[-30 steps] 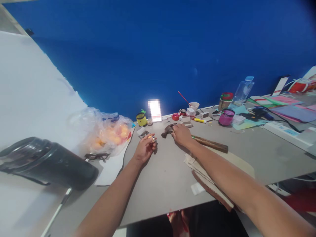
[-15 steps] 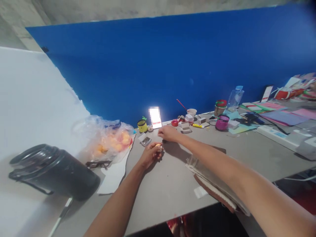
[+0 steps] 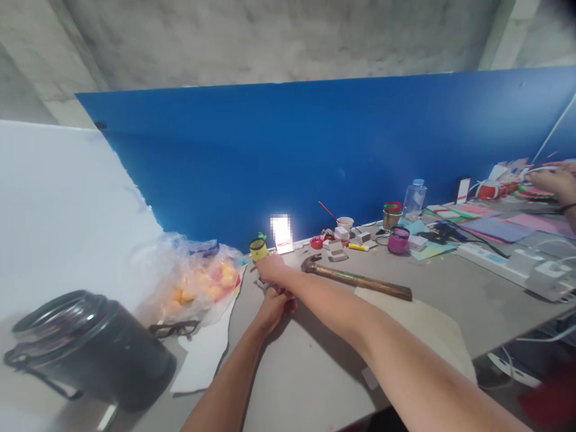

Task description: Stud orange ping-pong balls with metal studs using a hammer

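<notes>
The hammer [image 3: 355,278] lay flat on the grey table [image 3: 315,360], near the middle and closer to the back edge than the front. Its long axis ran from the metal head at the back left to the end of the wooden handle at the front right, so the head pointed toward the hands. The right hand [image 3: 271,268] was the nearer one, just left of the head and not touching it. It was palm down with its fingers bent, and I could not tell whether it held anything. The left hand [image 3: 273,305] sat just in front of it, toward the front edge, with its fingers curled narrow. What they pinched was hidden. A yellow cup [image 3: 258,249] stood behind the right hand by the back edge, and a plastic bag [image 3: 198,279] of orange things lay further left. At the far right edge was another person's hand [image 3: 555,180].
</notes>
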Motion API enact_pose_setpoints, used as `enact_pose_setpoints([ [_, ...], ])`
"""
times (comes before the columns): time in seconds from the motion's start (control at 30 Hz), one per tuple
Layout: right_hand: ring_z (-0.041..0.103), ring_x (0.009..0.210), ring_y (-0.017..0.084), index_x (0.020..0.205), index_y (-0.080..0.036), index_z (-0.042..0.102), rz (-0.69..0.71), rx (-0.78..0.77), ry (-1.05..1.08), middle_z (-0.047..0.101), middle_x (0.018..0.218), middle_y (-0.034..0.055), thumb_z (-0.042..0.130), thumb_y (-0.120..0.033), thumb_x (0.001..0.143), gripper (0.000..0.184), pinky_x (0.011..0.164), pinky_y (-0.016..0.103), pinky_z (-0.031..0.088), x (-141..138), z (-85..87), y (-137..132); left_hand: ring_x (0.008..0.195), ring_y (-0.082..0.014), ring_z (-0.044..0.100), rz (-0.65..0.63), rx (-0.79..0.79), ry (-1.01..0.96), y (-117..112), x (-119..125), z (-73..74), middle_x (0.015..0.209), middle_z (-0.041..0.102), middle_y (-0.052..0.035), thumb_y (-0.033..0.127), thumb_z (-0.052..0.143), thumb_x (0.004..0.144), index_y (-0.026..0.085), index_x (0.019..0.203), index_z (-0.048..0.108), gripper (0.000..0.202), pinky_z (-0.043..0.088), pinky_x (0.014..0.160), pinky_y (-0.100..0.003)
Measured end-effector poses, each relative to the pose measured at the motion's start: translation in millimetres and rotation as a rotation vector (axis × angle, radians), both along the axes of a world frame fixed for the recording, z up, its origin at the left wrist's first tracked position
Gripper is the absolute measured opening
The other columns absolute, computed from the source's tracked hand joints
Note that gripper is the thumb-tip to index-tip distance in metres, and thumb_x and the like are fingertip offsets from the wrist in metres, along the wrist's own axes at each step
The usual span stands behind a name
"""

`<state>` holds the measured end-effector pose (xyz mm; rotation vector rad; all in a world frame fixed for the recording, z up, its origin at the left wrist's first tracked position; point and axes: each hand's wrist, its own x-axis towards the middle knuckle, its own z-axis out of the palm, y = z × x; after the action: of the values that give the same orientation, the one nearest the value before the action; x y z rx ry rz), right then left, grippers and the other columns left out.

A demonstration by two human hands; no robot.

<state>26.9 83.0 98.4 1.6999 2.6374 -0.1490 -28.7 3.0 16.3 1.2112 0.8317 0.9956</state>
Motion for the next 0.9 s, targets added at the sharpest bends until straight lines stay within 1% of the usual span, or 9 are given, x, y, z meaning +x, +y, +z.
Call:
enact_pose_setpoints([
  [0.13,0.074,0.114,0.033,0.119,-0.013,0.073,-0.010,-0.010,0.018,0.078,0.116,0.0196,0.070,-0.015,0.085,0.034,0.092,0.042,0.060,2.0,-3.5,4.5,0.050,-0.0112,0.055,-0.019,0.010,0.000,1.5,-0.8,0.5,0.064,0.059,0.0016,0.028,0.082,0.068,0.015,0.084,0.065,0.027,0.040,0.046,-0.023],
  [0.27,0.073,0.116,0.034,0.118,-0.013,0.074,-0.002,-0.002,0.048,0.078,0.116,0.0211,0.066,-0.016,0.089,0.030,0.094,0.043,0.058,5.5,-8.1,6.9,0.050,-0.0113,0.055,-0.032,0.013,0.005,3.5,-2.1,-0.9,0.062,0.059,0.0008,0.030,0.083,0.070,0.015,0.082,0.066,0.025,0.041,0.046,-0.024],
  [0.4,0.073,0.115,0.034,0.119,-0.012,0.074,-0.006,0.006,0.102,0.077,0.116,0.0224,0.068,-0.018,0.087,0.032,0.094,0.042,0.057,7.8,-10.2,6.0,0.048,-0.0112,0.055,-0.027,0.015,0.011,4.8,-2.8,-2.8,0.061,0.060,-0.0003,0.029,0.083,0.070,0.015,0.079,0.066,0.024,0.041,0.045,-0.024],
  [0.53,0.073,0.112,0.032,0.116,-0.013,0.075,-0.028,0.021,0.176,0.077,0.115,0.0206,0.068,-0.019,0.087,0.031,0.090,0.038,0.057,9.8,-2.1,3.1,0.048,-0.0109,0.055,-0.051,0.004,-0.011,5.2,-2.6,-2.0,0.063,0.060,0.0005,0.031,0.084,0.071,0.014,0.083,0.066,0.027,0.041,0.044,-0.023],
  [0.67,0.074,0.096,0.022,0.104,-0.018,0.079,-0.013,0.014,0.278,0.079,0.104,0.0104,0.061,-0.029,0.095,0.023,0.076,0.027,0.052,30.1,14.7,3.1,0.051,-0.0103,0.058,-0.019,-0.064,-0.087,4.6,-3.7,3.0,0.081,0.069,-0.0035,0.033,0.083,0.075,0.015,0.105,0.067,0.038,0.043,0.045,-0.022],
  [0.7,0.072,0.089,0.019,0.099,-0.018,0.079,-0.003,0.016,0.318,0.079,0.099,0.0081,0.061,-0.031,0.096,0.023,0.072,0.024,0.049,39.7,17.5,2.6,0.053,-0.0103,0.060,-0.004,-0.090,-0.114,4.6,-4.4,4.5,0.087,0.071,-0.0055,0.032,0.083,0.076,0.016,0.111,0.066,0.042,0.044,0.046,-0.022],
  [0.77,0.066,0.075,0.014,0.084,-0.015,0.078,-0.018,0.011,0.540,0.075,0.083,0.0042,0.067,-0.029,0.091,0.019,0.063,0.022,0.043,62.9,18.0,-1.3,0.057,-0.0108,0.062,0.009,-0.139,-0.166,5.0,-6.4,7.3,0.093,0.072,-0.0083,0.031,0.082,0.078,0.014,0.114,0.066,0.043,0.046,0.048,-0.021],
  [0.83,0.057,0.064,0.011,0.074,-0.014,0.074,-0.081,-0.027,0.785,0.069,0.069,0.0003,0.074,-0.026,0.084,0.016,0.057,0.021,0.038,87.5,11.5,-10.3,0.060,-0.0117,0.063,-0.002,-0.176,-0.212,5.8,-8.3,9.2,0.093,0.072,-0.0094,0.028,0.082,0.079,0.013,0.113,0.067,0.040,0.046,0.049,-0.021],
  [0.9,0.049,0.056,0.009,0.073,-0.014,0.072,-0.168,-0.157,1.000,0.063,0.061,-0.0019,0.077,-0.026,0.079,0.014,0.051,0.021,0.033,109.2,-0.2,-23.7,0.063,-0.0128,0.065,-0.004,-0.210,-0.248,6.2,-9.4,10.3,0.095,0.072,-0.0101,0.025,0.082,0.078,0.013,0.112,0.068,0.039,0.047,0.051,-0.022],
])
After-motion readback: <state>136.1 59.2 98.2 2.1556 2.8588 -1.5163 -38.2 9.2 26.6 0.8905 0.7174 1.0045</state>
